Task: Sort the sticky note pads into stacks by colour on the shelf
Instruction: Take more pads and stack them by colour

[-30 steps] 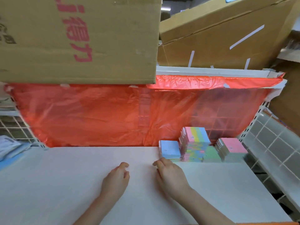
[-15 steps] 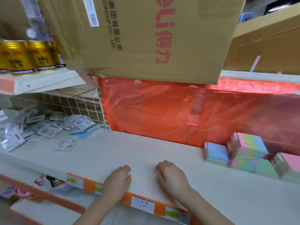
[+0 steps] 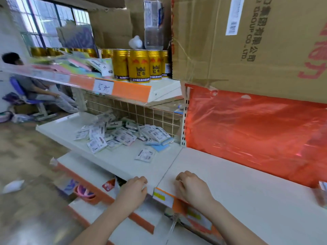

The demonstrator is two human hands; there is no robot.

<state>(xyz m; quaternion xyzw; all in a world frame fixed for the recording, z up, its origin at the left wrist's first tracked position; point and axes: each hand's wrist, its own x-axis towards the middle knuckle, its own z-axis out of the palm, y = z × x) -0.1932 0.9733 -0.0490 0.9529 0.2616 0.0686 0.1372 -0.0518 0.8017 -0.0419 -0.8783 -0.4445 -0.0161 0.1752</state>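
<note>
My left hand (image 3: 133, 190) rests on the front edge of the white shelf (image 3: 238, 191) with its fingers curled, holding nothing. My right hand (image 3: 192, 187) lies just to its right on the shelf top, fingers curled under, also holding nothing. Of the sticky note pads (image 3: 323, 186) only a blurred corner shows at the far right edge of the shelf. A loose pile of pastel pads (image 3: 74, 65) lies on the upper left shelf, blurred.
Red plastic sheet (image 3: 256, 129) backs the shelf under a big cardboard box (image 3: 256, 41). Small white packets (image 3: 120, 135) litter the neighbouring shelf. Gold cans (image 3: 139, 66) stand on the upper shelf. A person sits on a chair (image 3: 26, 92) at far left.
The view has swung left: the sorted pad stacks have slid out to the right edge and the left shelves have come in. Both hands now sit at the shelf's front edge.
</note>
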